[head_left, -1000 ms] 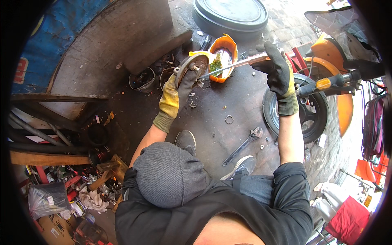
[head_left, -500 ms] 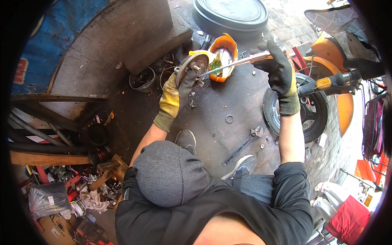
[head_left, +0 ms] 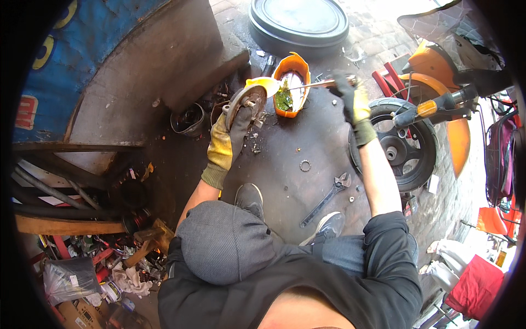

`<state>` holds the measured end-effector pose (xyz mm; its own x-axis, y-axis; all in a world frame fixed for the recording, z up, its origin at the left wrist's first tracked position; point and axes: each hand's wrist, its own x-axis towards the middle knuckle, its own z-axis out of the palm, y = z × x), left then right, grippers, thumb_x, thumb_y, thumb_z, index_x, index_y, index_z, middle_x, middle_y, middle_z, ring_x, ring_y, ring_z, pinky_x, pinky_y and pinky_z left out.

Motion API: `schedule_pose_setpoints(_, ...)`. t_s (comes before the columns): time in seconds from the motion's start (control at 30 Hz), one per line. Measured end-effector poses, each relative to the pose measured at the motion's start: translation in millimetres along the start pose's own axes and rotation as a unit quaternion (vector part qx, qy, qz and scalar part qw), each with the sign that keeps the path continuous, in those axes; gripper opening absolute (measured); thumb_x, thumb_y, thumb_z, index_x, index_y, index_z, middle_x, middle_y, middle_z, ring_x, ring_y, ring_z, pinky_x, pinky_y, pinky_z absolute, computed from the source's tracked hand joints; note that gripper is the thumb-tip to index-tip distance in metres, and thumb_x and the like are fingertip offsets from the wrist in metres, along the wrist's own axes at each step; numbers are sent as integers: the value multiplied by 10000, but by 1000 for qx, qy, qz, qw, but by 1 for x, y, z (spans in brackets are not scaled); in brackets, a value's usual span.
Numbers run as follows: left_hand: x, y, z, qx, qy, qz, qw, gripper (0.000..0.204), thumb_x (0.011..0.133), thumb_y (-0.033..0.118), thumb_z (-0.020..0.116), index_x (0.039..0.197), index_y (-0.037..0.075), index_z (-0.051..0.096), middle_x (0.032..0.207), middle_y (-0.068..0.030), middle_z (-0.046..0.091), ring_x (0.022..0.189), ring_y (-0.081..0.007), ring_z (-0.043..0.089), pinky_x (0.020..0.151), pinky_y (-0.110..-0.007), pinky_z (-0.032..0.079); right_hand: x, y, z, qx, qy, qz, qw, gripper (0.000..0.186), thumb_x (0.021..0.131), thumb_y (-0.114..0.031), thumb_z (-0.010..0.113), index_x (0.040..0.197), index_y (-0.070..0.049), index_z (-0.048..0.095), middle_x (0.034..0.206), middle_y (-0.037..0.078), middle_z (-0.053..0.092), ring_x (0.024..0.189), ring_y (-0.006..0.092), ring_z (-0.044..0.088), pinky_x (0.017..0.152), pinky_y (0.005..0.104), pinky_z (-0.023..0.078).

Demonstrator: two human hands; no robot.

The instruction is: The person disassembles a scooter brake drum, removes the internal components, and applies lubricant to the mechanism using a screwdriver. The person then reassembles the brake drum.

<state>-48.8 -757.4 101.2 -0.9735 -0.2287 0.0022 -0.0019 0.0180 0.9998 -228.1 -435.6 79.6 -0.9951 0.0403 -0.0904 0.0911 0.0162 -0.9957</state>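
My gloved left hand [head_left: 223,140] grips a round, dirty metal plate [head_left: 237,101] with a central bolt, tilted upright. A yellow plastic piece [head_left: 269,83] shows just behind the plate's top edge. My gloved right hand [head_left: 353,104], blurred by motion, holds a long thin tool [head_left: 315,84], which lies almost level across an orange cut plastic container [head_left: 286,112] with green and white matter inside. The tool's tip is near the yellow piece, too small to tell if touching.
An adjustable wrench [head_left: 324,201], ring [head_left: 305,165] and wheel [head_left: 361,160] lie on the floor. A scooter fork [head_left: 424,109] stands right. A black round lid [head_left: 298,16], bucket [head_left: 181,125], blue panel [head_left: 66,71] and cluttered scrap pile [head_left: 71,279] surround me.
My right hand has shifted left and now blurs; the tool's tip has risen away from the plate's middle. The view has shifted slightly. My left hand still grips the plate.
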Motion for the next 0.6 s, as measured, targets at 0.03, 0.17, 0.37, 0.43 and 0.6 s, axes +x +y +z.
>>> schedule_pose_setpoints(0.03, 0, -2, -1, -12, -1, -24, 1000, 533, 1076, 396, 735, 1452, 27, 657, 1338, -27, 711, 1159, -101, 662, 984, -279, 564, -2, 14, 12, 22, -1, -14, 1000, 279, 1007, -277, 816, 1173, -65, 744, 1021, 54, 774, 867, 141, 725, 789, 304, 606)
schedule_pose_setpoints(0.17, -3, -5, -4, -26, -2, -4, 1000, 539, 1070, 398, 743, 1456, 33, 653, 1320, -25, 707, 1144, -108, 668, 956, -286, 580, -9, 47, 37, 22, 12, -23, 999, 273, 1013, -305, 811, 1140, -74, 740, 973, 13, 759, 862, 96, 685, 785, 266, 568)
schedule_pose_setpoints(0.37, -3, -8, -8, -41, -2, -27, 999, 530, 1064, 413, 749, 1439, 50, 663, 1286, -18, 710, 1113, -108, 672, 936, -285, 586, -8, 52, 29, 21, -29, 34, 999, 292, 1014, -321, 807, 1166, -83, 731, 1028, 18, 757, 901, 117, 705, 817, 292, 590)
schedule_pose_setpoints(0.43, -2, -9, -6, -50, 0, -21, 999, 534, 1059, 420, 754, 1436, 52, 664, 1279, -16, 711, 1107, -108, 672, 930, -282, 584, -6, 53, 28, 28, -23, 41, 998, 310, 1011, -326, 811, 1174, -78, 721, 1037, 26, 753, 903, 125, 711, 823, 302, 598)
schedule_pose_setpoints(0.6, -3, -5, 1, -49, -5, -21, 999, 548, 1052, 433, 761, 1436, 53, 664, 1271, -16, 714, 1095, -101, 673, 902, -274, 582, -2, 57, 30, 39, -9, 69, 997, 348, 1007, -326, 816, 1190, -57, 692, 1028, 49, 752, 898, 139, 719, 816, 311, 605)
